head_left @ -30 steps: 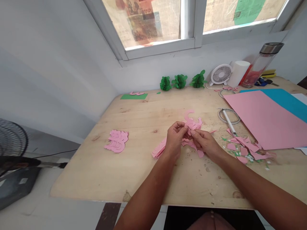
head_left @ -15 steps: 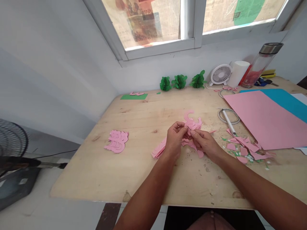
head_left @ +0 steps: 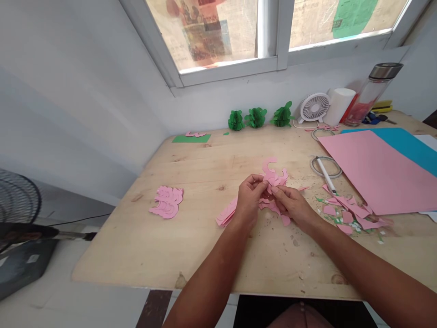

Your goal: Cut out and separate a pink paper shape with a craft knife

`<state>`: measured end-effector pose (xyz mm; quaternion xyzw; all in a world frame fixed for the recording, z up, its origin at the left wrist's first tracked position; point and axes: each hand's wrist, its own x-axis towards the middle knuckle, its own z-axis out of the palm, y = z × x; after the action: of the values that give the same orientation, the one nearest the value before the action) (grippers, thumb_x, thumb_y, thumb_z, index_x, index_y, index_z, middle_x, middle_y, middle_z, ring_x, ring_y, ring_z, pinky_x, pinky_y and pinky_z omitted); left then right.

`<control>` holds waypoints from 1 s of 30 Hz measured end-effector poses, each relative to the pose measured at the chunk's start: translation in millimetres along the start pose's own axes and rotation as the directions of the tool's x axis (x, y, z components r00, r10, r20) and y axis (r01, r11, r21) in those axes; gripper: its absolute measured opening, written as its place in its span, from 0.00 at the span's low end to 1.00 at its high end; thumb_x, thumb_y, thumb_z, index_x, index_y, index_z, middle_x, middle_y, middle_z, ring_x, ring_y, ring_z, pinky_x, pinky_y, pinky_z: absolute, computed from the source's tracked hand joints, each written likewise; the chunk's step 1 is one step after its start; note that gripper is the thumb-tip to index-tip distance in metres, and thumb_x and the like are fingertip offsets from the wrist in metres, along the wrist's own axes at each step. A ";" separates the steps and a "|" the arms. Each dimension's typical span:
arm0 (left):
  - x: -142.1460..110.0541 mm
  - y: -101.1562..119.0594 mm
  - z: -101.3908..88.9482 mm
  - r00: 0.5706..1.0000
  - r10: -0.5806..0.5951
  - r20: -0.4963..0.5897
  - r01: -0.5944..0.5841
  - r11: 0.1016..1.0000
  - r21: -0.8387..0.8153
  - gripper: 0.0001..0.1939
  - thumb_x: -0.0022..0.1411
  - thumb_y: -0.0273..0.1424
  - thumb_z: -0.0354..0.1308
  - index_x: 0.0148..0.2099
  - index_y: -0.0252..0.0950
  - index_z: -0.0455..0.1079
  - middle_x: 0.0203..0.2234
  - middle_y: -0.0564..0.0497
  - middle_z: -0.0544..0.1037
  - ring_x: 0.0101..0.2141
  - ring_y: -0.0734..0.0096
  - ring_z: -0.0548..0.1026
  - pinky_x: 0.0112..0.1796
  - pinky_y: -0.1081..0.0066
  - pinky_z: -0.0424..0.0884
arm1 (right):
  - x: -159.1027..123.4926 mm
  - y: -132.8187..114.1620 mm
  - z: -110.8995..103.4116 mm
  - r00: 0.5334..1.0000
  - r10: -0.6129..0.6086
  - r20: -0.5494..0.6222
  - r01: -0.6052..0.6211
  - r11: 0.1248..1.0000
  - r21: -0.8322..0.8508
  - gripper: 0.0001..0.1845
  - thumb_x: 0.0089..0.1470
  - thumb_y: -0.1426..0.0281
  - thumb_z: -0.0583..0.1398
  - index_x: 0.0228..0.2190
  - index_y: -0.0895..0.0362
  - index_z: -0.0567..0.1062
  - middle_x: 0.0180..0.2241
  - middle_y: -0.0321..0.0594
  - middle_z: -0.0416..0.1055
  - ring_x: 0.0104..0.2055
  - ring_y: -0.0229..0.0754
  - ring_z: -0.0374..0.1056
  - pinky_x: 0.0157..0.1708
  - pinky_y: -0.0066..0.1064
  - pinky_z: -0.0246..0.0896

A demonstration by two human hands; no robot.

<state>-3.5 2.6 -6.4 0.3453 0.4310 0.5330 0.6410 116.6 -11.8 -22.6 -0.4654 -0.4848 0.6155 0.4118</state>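
Note:
Near the middle of the table, my left hand [head_left: 251,193] and my right hand [head_left: 288,200] meet with fingertips pinched on a small piece of pink paper [head_left: 269,187]. Curly pink paper cutouts [head_left: 271,167] show just beyond my fingers, and more pink scraps [head_left: 271,206] lie beneath them. A folded pink paper strip [head_left: 226,212] with drawn curves rests by my left wrist, partly hidden. Off to the left lies a stack of scalloped pink cutouts [head_left: 167,201]. My fingers cover most of the held piece.
Pink and green scraps [head_left: 351,212], a white pen [head_left: 327,174] and pink sheets [head_left: 378,173] lie to the right. Along the wall stand green paper figures [head_left: 256,117], a small white fan [head_left: 314,108] and a glass bottle [head_left: 372,95]. Green paper [head_left: 191,138] lies back left.
Both hands stay at nearly the same spot, still pinching the pink paper. The whole view has shifted very slightly.

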 end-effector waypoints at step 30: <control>-0.6 0.3 0.1 1.000 0.000 0.005 0.000 1.000 -0.008 0.11 0.44 0.31 0.61 0.29 0.34 0.63 0.17 0.56 0.68 0.17 0.79 0.66 0.23 0.75 0.65 | 0.1 1.0 -0.6 1.000 -0.005 -0.007 0.005 1.000 -0.020 0.21 0.49 0.53 0.56 0.19 0.58 0.62 0.13 0.27 0.50 0.15 0.29 0.43 0.13 0.24 0.35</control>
<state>-3.6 2.1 -6.0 0.3442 0.4273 0.5339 0.6434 117.1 -11.7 -23.7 -0.4703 -0.4908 0.6080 0.4102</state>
